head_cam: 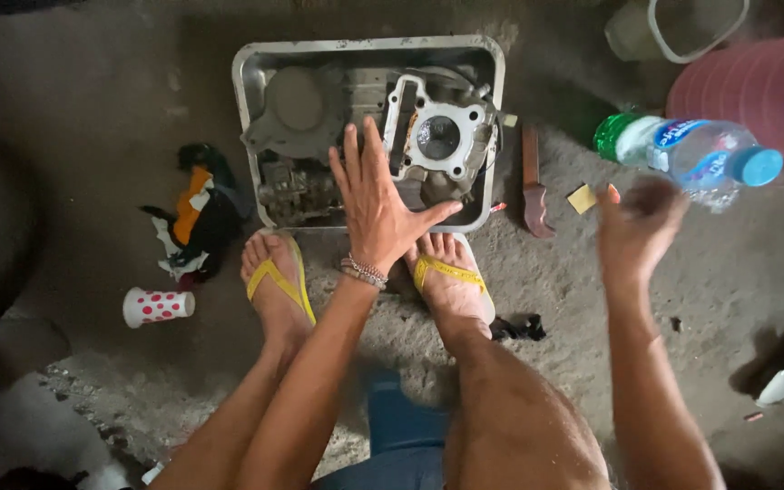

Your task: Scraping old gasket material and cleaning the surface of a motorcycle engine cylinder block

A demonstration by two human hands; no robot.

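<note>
- The engine block [437, 141] sits in the right half of a metal tray [256, 63] on the concrete floor [93, 118], just beyond the person's feet in yellow sandals [279, 281]
- The left hand [378, 204] is spread flat, fingers apart, over the near middle of the tray — it grips nothing and lies just beside the block
- The right hand [641, 227] hangs in the air to the right, blurred; whether it is open or closed I cannot tell
- The block looks like cast metal — likely heavy, rigid, and perhaps oily, so slippery
- A sound hold would seem to be the thick outer body with both hands, not the flat top face around the round bore
- Nearby: a knife [533, 186], a plastic bottle [696, 154], rags [197, 213] and a spotted cup [158, 307]
</note>
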